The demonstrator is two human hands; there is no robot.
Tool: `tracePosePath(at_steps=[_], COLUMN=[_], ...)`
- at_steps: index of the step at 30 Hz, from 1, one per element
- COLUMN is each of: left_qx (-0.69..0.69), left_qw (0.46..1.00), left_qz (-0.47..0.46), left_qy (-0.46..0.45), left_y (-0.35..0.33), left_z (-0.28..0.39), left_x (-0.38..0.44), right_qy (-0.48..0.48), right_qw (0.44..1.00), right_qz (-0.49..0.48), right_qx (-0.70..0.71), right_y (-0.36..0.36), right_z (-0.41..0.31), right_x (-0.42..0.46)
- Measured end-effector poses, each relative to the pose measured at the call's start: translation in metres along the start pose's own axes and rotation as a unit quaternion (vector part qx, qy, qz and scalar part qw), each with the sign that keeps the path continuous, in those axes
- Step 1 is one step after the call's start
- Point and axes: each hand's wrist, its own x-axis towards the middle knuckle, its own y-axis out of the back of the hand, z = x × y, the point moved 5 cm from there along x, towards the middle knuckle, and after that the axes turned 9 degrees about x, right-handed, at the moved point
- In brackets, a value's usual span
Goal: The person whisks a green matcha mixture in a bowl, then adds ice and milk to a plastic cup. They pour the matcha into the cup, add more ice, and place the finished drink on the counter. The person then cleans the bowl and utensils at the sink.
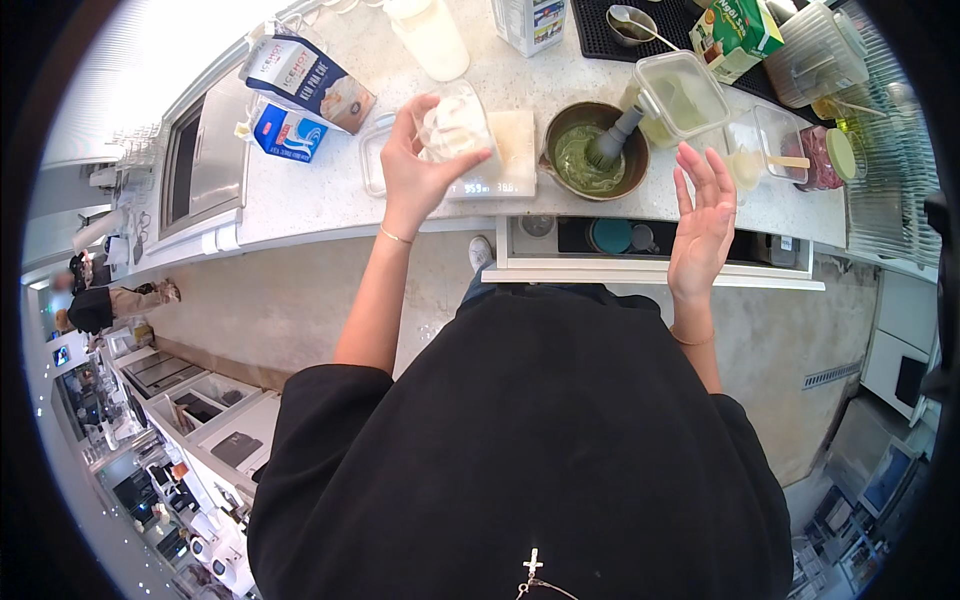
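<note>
My left hand [420, 161] grips a clear cup [456, 124] that holds what looks like ice. It is over a digital scale [517, 146] with a lit display. Right of the scale sits a brown bowl [553, 133] of frothy green liquid, a grey-handled whisk [619, 132] leaning in it. My right hand [703, 217] is raised in front of the counter edge, fingers apart and holding nothing. Beyond it, a lidded plastic container [679, 94] shows something pale green inside. A clear plastic lid or box [373, 161] lies partly hidden behind my left hand.
An open drawer [652, 271] juts out below the counter [300, 199]. Two cartons [311, 82] stand left, with a white-filled bottle [431, 37] behind. To the right are a green box [735, 37], a green-lidded jar [823, 157] and stacked glassware [892, 165]. People [94, 307] are far left.
</note>
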Motion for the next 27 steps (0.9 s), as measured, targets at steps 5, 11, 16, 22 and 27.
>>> tracePosePath(at_steps=[5,11,16,22,27], left_qx=[0.031,0.018,-0.001,0.033,-0.039], left_qw=[0.999,1.0,1.0,0.999,0.999], left_qz=[0.024,0.004,0.011,-0.009,-0.01], left_qy=[-0.03,0.013,0.005,0.008,0.035], left_y=[0.003,0.005,0.006,-0.004,-0.009], left_z=[0.006,0.006,0.009,0.003,-0.012], left_x=[0.001,0.007,0.008,0.006,0.0], right_qy=[-0.007,0.002,-0.024,-0.233,-0.37], right_qw=[1.0,1.0,0.993,0.955,0.923], right_qz=[0.009,0.007,0.068,0.081,0.085], right_qx=[-0.005,-0.002,-0.097,-0.163,-0.068], right_y=[0.003,0.003,0.02,0.033,0.005], right_z=[0.004,0.009,0.032,0.082,0.086], right_x=[0.001,-0.002,0.004,0.01,0.023])
